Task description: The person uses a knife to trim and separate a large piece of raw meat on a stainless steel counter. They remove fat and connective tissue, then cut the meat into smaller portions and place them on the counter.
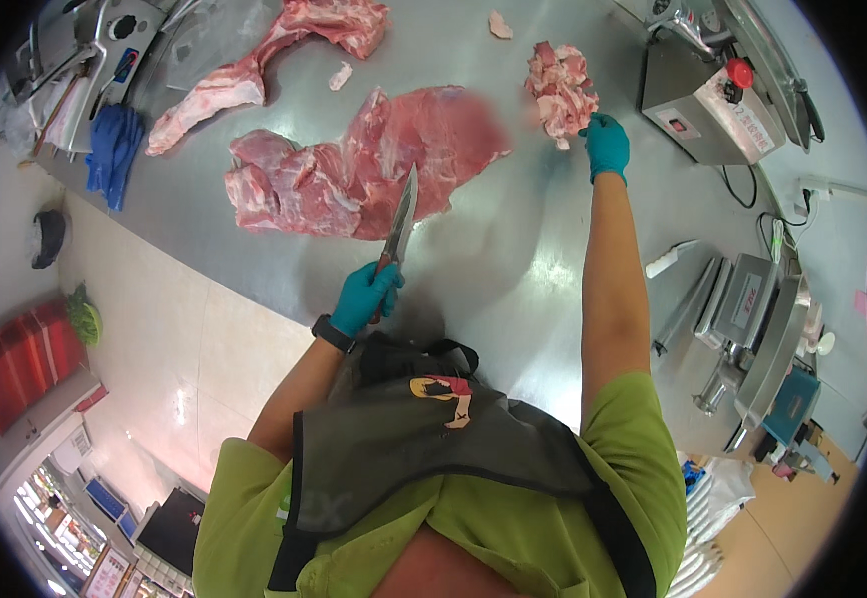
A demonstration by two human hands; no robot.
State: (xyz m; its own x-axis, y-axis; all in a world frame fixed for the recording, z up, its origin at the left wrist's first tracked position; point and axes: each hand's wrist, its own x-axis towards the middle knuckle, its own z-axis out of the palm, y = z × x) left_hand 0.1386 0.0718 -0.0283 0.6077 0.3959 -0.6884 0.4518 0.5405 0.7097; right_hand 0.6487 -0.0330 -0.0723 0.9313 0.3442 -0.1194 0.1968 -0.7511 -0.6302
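My left hand (367, 297), in a teal glove, grips the dark handle of a pointed knife (405, 213). The blade points away from me, its tip over the near part of a large slab of raw meat (403, 157) spread on the steel table (493, 299). My right hand (607, 147), gloved alike, reaches out to the near right edge of a pile of small meat trimmings (562, 90); whether its fingers hold a piece cannot be made out. A long bone with meat on it (242, 86) lies beyond the slab, at the far left.
Two small scraps, one near the bone (341, 76) and one at the far edge (500, 25), lie loose. At right stand a steel machine with a red knob (710, 105), a white-handled knife (669, 259) and a scale (740, 303). Blue gloves (114, 153) hang at left.
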